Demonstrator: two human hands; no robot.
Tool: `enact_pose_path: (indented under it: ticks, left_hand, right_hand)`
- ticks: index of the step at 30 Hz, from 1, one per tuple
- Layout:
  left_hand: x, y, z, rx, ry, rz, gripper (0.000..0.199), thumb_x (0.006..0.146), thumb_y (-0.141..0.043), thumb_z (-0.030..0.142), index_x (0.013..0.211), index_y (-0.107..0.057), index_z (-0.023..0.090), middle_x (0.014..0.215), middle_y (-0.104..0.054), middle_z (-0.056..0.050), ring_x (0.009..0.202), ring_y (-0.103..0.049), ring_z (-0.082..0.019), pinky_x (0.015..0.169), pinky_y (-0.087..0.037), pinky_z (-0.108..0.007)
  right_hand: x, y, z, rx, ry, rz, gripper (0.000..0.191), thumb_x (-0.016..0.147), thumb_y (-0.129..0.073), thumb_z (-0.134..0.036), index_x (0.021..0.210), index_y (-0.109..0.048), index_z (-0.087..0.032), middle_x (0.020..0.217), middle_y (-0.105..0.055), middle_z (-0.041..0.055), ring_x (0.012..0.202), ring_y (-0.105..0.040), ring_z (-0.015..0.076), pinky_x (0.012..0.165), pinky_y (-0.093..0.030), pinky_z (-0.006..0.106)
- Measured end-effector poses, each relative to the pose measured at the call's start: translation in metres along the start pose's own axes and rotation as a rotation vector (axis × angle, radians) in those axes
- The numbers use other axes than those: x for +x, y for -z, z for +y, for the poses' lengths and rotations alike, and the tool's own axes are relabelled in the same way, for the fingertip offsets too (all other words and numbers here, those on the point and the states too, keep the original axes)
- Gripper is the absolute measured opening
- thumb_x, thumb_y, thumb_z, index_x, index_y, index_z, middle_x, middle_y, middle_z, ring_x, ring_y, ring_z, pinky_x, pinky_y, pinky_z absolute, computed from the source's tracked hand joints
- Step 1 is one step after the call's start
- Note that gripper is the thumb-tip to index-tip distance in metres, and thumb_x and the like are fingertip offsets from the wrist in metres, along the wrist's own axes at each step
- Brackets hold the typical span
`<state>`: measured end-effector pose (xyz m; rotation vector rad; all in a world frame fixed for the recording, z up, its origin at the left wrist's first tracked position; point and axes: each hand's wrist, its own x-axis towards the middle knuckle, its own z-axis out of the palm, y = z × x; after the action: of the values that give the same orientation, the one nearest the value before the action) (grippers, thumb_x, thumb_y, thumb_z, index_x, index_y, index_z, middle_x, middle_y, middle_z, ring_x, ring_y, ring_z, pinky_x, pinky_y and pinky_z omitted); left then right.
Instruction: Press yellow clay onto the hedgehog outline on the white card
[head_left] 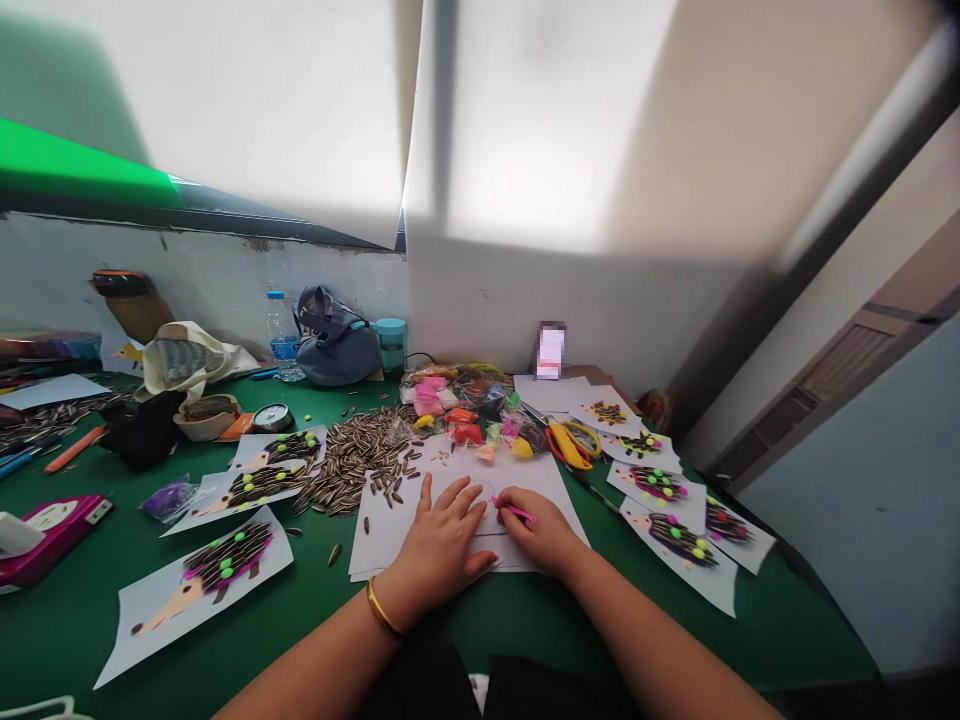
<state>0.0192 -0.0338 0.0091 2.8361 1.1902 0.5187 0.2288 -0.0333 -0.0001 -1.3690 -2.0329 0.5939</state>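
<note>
My left hand lies flat with fingers spread on white sheets of paper, holding them against the green table. A gold bracelet circles that wrist. Between the fingers of my right hand is a slim pink pen, its tip on the paper. Faint drawn lines show on the sheet just beside the tip, partly covered by my hands. Left of the paper spreads a heap of striped sunflower seeds, some of them lying on the sheet. Behind it are bags of coloured modelling clay.
Hedgehog pictures made with seeds and clay lie at the left and right. Yellow-handled scissors rest behind the paper. A phone leans on the wall. A blue bag, a water bottle and a magenta power strip are leftward.
</note>
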Motion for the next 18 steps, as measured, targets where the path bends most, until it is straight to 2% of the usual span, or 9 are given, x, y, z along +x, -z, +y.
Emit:
enact_pose_path:
  ticks: [5,10,14,18]
  left_hand:
    - [0.000,-0.001,-0.001,-0.014,-0.005,-0.018,0.056,0.084,-0.058,0.057,0.130,-0.054,0.026,0.145,-0.048,-0.010,0.139,-0.034,-0.032,0.115,0.009,-0.062]
    - [0.002,0.000,-0.008,-0.040,0.102,0.016,0.062,0.086,-0.060,0.047,0.142,-0.040,0.026,0.135,-0.057,-0.010,0.128,-0.047,-0.029,0.117,0.001,-0.060]
    - [0.002,0.001,-0.019,-0.058,0.141,0.010,0.060,0.088,-0.059,0.041,0.142,-0.038,0.026,0.135,-0.057,-0.010,0.130,-0.046,-0.027,0.117,-0.001,-0.060]
    - [0.002,-0.001,-0.027,-0.095,0.158,-0.034,0.062,0.086,-0.062,0.039,0.142,-0.038,0.027,0.138,-0.055,-0.010,0.134,-0.043,-0.027,0.116,0.000,-0.060]
  right_hand:
    - [-0.001,0.001,0.000,0.013,0.032,-0.008,0.016,0.091,-0.048,-0.025,0.097,-0.062,-0.022,0.096,-0.068,0.0027,0.089,-0.060,0.0185,0.079,-0.044,0.028]
    - [-0.001,0.003,0.001,0.035,0.020,0.005,0.016,0.091,-0.047,-0.025,0.093,-0.063,-0.022,0.092,-0.068,0.0019,0.085,-0.060,0.0177,0.076,-0.044,0.027]
    - [-0.002,0.003,0.000,0.047,0.032,-0.016,0.016,0.090,-0.047,-0.024,0.091,-0.063,-0.022,0.091,-0.069,0.0019,0.084,-0.061,0.0177,0.075,-0.044,0.027]
    - [-0.003,0.002,0.000,0.131,-0.016,-0.002,0.018,0.090,-0.047,-0.024,0.100,-0.061,-0.023,0.088,-0.069,0.0010,0.083,-0.062,0.0173,0.075,-0.046,0.028]
